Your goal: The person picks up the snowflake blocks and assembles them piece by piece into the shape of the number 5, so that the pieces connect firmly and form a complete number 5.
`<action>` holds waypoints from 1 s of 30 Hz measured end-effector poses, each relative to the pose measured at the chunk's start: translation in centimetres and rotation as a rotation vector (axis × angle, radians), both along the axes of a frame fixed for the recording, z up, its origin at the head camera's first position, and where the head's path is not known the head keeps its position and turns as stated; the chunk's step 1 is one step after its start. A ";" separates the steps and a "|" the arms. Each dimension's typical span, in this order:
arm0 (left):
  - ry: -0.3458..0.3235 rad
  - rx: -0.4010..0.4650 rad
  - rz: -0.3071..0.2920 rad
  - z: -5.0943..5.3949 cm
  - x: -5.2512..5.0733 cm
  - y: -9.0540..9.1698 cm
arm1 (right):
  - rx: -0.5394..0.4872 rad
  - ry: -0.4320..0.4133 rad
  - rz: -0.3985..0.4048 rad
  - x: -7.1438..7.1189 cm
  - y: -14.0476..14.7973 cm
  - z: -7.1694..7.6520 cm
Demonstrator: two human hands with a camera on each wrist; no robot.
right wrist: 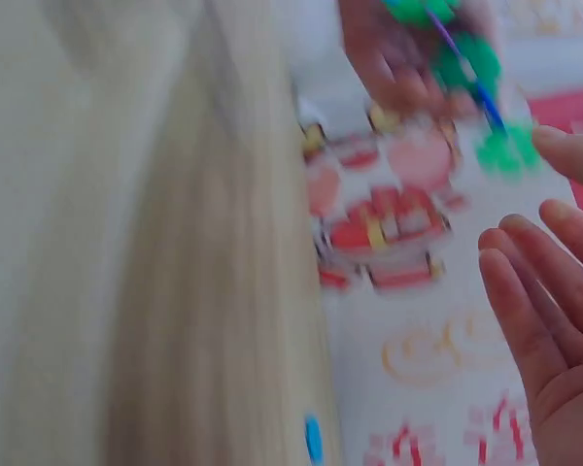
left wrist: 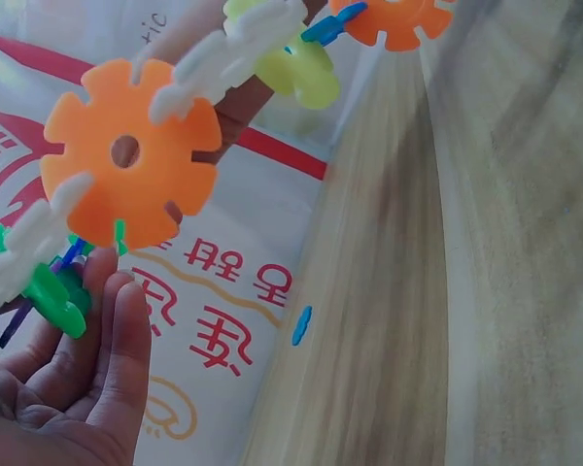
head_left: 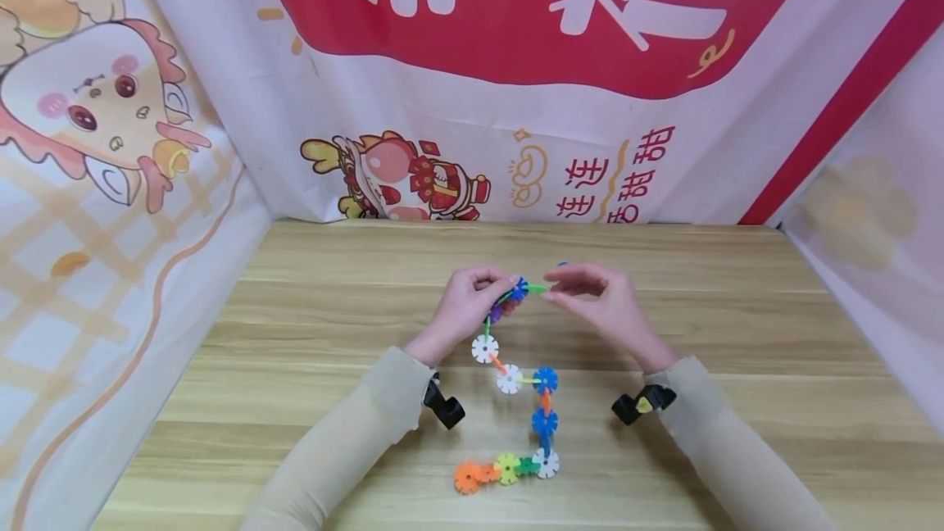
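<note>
My left hand (head_left: pixel 469 299) pinches the upper end of a chain of notched plastic snowflake discs, near a blue disc (head_left: pixel 519 289) and a purple disc (head_left: pixel 495 314). A green disc (head_left: pixel 537 288) sticks out from that end towards my right hand (head_left: pixel 601 299). In the right wrist view the right thumb is at the edge of this green disc (right wrist: pixel 510 150), while the other fingers (right wrist: pixel 525 311) stand apart from it. From the left hand the chain hangs down through white discs (head_left: pixel 484 348) and blue discs (head_left: pixel 545 422). An orange disc (head_left: pixel 468 478) ends it.
Behind the right fingers a loose blue disc (left wrist: pixel 302 325) lies on the wooden table (head_left: pixel 310 285), near its far edge. A printed cloth (head_left: pixel 413 97) hangs behind the table, with more cloth at both sides. Each wrist carries a black camera mount (head_left: pixel 445 406).
</note>
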State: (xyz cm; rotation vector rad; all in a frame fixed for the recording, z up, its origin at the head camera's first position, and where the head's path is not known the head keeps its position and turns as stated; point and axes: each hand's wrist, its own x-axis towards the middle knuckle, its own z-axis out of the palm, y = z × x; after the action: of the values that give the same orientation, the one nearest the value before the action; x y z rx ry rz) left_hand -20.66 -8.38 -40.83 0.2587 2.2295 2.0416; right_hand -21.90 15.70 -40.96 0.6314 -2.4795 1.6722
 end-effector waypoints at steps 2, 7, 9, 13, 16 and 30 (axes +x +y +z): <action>0.002 0.000 0.015 0.1 0.0 -0.1 | 0.043 -0.038 -0.079 -1.4 1.0 -0.3; -0.009 0.005 0.028 0.2 -0.1 -0.2 | 0.252 -0.129 -0.225 -5.8 3.5 -3.0; -0.016 0.011 0.019 0.1 -0.1 -0.2 | 0.307 -0.164 -0.237 -7.2 3.9 -4.4; -0.007 0.007 0.005 -0.1 -0.2 0.1 | 0.370 -0.193 -0.230 -9.0 3.6 -5.7; 0.004 0.005 -0.003 -0.2 -0.2 0.3 | 0.402 -0.198 -0.202 -9.5 2.9 -5.6; -0.012 0.015 0.008 -0.2 -0.2 0.5 | 0.403 -0.288 -0.071 -8.4 1.9 -4.3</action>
State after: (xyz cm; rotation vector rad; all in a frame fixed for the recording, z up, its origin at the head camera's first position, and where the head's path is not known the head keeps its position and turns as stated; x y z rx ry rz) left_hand -20.83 -7.90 -40.99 0.2381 2.2120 2.0594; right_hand -30.26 17.63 -45.21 0.3426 -3.0397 1.3266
